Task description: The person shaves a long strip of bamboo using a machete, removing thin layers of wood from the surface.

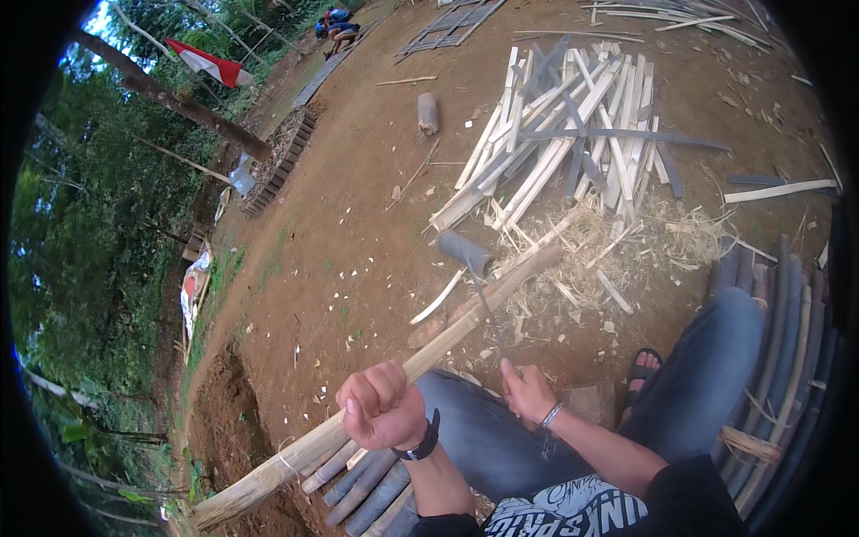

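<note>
A long pale split bamboo strip (295, 459) slants from the lower left up toward the middle of the head view. My left hand (383, 407) is closed in a fist around it, with a dark band on the wrist. In my right hand (528, 392) is a knife (489, 309); my fingers are wrapped round its handle, which they hide. Its thin dark blade points up and slightly left, crossing the strip's far part. I cannot tell whether the edge touches the strip. Curly shavings (617, 242) lie beyond the blade.
A heap of split strips (582, 125) lies ahead. Nearer are a short dark bamboo piece (465, 252) and a log (428, 114). Bamboo poles (778, 349) are stacked at right, with more poles (380, 492) under my left arm. A person (338, 31) is far off.
</note>
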Motion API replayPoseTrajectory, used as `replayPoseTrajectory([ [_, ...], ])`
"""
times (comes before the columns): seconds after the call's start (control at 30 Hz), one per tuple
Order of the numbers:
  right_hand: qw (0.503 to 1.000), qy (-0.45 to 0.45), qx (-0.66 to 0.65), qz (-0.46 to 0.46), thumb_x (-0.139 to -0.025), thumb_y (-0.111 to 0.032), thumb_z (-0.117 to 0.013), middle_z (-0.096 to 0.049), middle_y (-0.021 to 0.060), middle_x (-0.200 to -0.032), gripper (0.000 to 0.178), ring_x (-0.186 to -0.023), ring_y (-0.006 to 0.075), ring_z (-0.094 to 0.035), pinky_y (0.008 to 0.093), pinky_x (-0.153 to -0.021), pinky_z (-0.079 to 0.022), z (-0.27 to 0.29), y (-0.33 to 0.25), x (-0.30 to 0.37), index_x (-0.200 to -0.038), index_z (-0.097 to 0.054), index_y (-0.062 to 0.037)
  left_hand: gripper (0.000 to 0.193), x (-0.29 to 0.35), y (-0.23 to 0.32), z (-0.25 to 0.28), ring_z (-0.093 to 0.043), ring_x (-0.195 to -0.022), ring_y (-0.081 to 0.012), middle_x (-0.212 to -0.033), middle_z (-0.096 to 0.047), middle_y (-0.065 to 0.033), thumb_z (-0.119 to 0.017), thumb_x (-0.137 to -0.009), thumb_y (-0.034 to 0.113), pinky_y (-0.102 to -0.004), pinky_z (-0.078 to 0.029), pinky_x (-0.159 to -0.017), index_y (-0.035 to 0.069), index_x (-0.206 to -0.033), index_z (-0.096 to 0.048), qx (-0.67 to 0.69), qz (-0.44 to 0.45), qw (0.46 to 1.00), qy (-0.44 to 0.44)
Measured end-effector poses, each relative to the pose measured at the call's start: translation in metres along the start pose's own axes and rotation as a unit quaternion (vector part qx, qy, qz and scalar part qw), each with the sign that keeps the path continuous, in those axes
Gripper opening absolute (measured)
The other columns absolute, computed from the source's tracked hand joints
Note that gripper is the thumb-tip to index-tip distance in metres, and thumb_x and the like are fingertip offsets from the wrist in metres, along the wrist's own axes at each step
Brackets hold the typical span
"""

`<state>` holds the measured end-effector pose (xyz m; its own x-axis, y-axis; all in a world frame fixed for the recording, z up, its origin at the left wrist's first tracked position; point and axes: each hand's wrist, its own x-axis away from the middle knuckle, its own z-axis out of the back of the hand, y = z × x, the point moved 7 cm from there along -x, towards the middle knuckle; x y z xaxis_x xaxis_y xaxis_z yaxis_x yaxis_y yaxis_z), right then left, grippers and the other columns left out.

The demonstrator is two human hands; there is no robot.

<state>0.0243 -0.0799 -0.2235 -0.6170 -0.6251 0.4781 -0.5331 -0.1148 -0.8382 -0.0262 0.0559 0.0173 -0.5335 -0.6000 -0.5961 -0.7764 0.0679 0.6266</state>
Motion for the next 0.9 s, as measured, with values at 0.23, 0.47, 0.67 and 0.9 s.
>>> replayPoseTrajectory([
  [0.23,0.985,0.068,0.132,0.087,-0.091,-0.051,-0.05,-0.048,0.0198,-0.047,0.067,-0.048,0.0335,-0.057,0.0442,-0.05,-0.042,0.019,0.013,-0.032,-0.063,-0.056,0.0095,0.038,-0.005,-0.002,-0.005,-0.021,-0.042,-0.0078,-0.046,-0.028,0.0039,-0.046,-0.089,0.03,-0.0266,-0.018,-0.044,0.015,-0.058,-0.031,-0.019,0.007,0.999,-0.024],
  [0.47,0.995,-0.016,0.072,0.066,-0.093,-0.053,-0.047,-0.049,0.0104,-0.044,0.066,-0.047,0.0208,-0.055,0.0399,-0.05,-0.045,-0.009,-0.015,0.008,-0.057,-0.053,0.0026,0.037,-0.001,0.0,0.01,-0.022,-0.041,-0.008,-0.045,-0.029,0.0027,-0.046,-0.087,0.026,-0.027,-0.018,-0.043,0.014,-0.056,-0.031,0.011,-0.002,1.0,0.024],
  [0.67,0.989,0.099,0.113,0.004,-0.09,-0.059,-0.048,-0.047,0.0154,-0.042,0.079,-0.044,0.0277,-0.057,0.0431,-0.048,-0.045,0.042,0.043,-0.072,-0.048,-0.049,0.0074,0.038,-0.008,-0.001,0.004,-0.021,-0.041,-0.0079,-0.045,-0.028,0.0032,-0.045,-0.088,0.028,-0.0269,-0.017,-0.043,0.014,-0.056,-0.03,-0.002,-0.003,1.0,-0.001],
  [0.9,0.988,0.019,0.118,0.098,-0.09,-0.06,-0.045,-0.049,0.0208,-0.046,0.075,-0.05,0.031,-0.057,0.0455,-0.054,-0.043,0.004,-0.013,-0.041,-0.053,-0.051,0.0049,0.04,-0.018,-0.001,0.02,-0.02,-0.04,-0.0077,-0.045,-0.027,0.0037,-0.043,-0.09,0.031,-0.0257,-0.017,-0.042,0.016,-0.056,-0.028,-0.021,0.009,0.999,0.045],
])
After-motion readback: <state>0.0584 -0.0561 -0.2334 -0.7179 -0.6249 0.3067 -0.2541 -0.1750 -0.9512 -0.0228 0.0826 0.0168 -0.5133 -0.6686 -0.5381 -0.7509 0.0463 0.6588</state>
